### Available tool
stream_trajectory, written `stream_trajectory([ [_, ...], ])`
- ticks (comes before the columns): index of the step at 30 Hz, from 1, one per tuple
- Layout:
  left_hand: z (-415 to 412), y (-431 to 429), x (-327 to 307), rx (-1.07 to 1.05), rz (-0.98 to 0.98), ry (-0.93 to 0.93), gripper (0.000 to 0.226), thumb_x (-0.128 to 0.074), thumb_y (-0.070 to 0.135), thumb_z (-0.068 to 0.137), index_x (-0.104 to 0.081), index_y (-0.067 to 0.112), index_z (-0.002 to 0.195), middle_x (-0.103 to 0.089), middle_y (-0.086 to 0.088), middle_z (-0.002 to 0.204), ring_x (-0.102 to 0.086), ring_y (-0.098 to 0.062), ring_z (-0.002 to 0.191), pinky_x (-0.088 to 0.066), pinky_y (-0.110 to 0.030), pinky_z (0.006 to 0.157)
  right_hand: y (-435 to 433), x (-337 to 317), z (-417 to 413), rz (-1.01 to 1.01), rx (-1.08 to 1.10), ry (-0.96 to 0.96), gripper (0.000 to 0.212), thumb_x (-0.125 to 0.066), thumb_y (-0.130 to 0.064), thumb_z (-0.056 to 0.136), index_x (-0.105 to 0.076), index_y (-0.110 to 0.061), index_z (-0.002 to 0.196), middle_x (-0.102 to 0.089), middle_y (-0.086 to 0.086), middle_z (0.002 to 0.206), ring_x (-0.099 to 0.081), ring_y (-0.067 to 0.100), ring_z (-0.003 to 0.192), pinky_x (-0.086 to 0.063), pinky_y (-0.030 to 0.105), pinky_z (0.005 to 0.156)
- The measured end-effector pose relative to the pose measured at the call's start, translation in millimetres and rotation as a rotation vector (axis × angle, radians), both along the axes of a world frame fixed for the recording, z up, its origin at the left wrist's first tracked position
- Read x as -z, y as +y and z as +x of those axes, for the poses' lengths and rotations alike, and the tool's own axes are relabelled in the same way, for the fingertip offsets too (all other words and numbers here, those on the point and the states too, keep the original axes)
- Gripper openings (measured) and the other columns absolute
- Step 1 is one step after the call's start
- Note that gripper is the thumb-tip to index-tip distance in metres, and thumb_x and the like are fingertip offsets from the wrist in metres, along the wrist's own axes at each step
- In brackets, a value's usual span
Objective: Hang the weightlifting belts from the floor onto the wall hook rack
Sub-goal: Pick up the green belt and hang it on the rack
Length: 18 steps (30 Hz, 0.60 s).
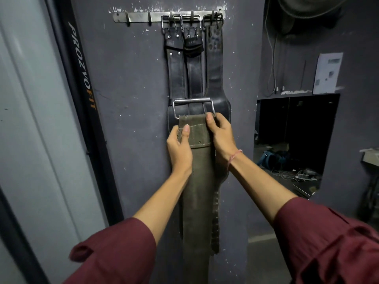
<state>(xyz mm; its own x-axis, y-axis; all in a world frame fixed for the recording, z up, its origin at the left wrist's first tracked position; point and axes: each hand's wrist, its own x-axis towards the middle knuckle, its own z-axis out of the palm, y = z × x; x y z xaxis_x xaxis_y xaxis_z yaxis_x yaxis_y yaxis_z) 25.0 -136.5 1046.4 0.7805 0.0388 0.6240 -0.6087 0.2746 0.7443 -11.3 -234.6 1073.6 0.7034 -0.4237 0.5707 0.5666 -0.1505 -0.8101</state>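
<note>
Hanging step: left hand (179, 149) and right hand (221, 138) grip our olive belt (196, 181) below its buckle (192, 101); next we should lift it to a free hook (149, 19), upper centre.

Three black belts (176, 74), one olive belt (196, 181)

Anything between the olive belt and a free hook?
Nothing visible. The olive suede belt hangs before three black leather belts on the right hooks; two left hooks of the steel wall rack are bare.
</note>
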Motion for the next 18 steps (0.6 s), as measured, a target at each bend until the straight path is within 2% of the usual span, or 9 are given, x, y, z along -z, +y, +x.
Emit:
stream_trajectory([
  [2,2.6,-0.7,-10.2,-0.017,-0.001,-0.026,0.031,-0.054,0.022,0.101,-0.057,-0.006,0.089,-0.058,-0.012,0.081,-0.053,-0.012,0.077,-0.046,-0.028,0.071,-5.0,-2.6,0.3,0.014,-0.038,-0.015,0.041,-0.056,-0.029,0.097,-0.054,0.011,0.106,-0.063,0.019,0.098,-0.061,0.028,0.091,-0.051,0.054,0.090],
  [3,4.0,-0.4,-15.7,-0.029,0.000,-0.043,0.032,-0.055,0.024,0.101,-0.058,-0.007,0.091,-0.062,-0.016,0.083,-0.055,-0.015,0.079,-0.049,-0.034,0.074,-5.4,2.0,-0.4,0.033,-0.076,-0.016,0.040,-0.057,-0.028,0.097,-0.055,0.009,0.111,-0.066,0.021,0.103,-0.064,0.029,0.095,-0.051,0.054,0.092],
  [5,6.7,2.2,-26.0,-0.067,0.002,-0.065,0.037,-0.056,0.030,0.099,-0.060,-0.006,0.095,-0.066,-0.018,0.089,-0.059,-0.020,0.084,-0.051,-0.042,0.080,-2.2,23.8,-1.7,0.093,-0.190,0.007,0.030,-0.056,-0.019,0.098,-0.059,0.004,0.117,-0.067,0.022,0.114,-0.067,0.027,0.100,-0.055,0.044,0.093],
  [8,12.2,10.2,-37.0,-0.102,0.008,-0.075,0.041,-0.055,0.033,0.099,-0.060,-0.007,0.098,-0.066,-0.012,0.092,-0.061,-0.021,0.087,-0.049,-0.040,0.081,6.1,82.6,-5.9,0.123,-0.305,0.117,0.024,-0.057,-0.005,0.096,-0.062,0.011,0.113,-0.068,0.027,0.109,-0.071,0.020,0.086,-0.059,0.032,0.080],
  [11,25.2,21.4,-46.7,-0.149,0.026,-0.094,0.045,-0.054,0.037,0.099,-0.053,-0.006,0.086,-0.052,-0.007,0.078,-0.047,-0.015,0.074,-0.039,-0.035,0.069,13.5,120.4,-8.3,0.088,-0.348,0.249,0.021,-0.057,0.000,0.094,-0.064,0.011,0.111,-0.071,0.022,0.105,-0.071,0.020,0.087,-0.060,0.031,0.080],
  [14,32.5,27.2,-50.7,-0.151,0.039,-0.090,0.057,-0.052,0.050,0.094,-0.050,-0.007,0.086,-0.051,-0.007,0.079,-0.047,-0.016,0.075,-0.040,-0.036,0.069,19.5,88.6,-2.9,0.080,-0.338,0.171,0.016,-0.055,0.002,0.095,-0.065,0.007,0.106,-0.075,0.009,0.089,-0.071,0.014,0.077,-0.060,0.027,0.072],
  [18,32.4,25.8,-46.5,-0.115,0.029,-0.033,0.057,-0.053,0.051,0.093,-0.054,-0.006,0.091,-0.060,-0.010,0.085,-0.057,-0.020,0.081,-0.049,-0.043,0.076,21.5,17.4,1.4,0.143,-0.289,0.000,0.024,-0.049,0.001,0.098,-0.056,0.020,0.112,-0.067,0.015,0.089,-0.065,0.017,0.076,-0.056,0.026,0.072],
])
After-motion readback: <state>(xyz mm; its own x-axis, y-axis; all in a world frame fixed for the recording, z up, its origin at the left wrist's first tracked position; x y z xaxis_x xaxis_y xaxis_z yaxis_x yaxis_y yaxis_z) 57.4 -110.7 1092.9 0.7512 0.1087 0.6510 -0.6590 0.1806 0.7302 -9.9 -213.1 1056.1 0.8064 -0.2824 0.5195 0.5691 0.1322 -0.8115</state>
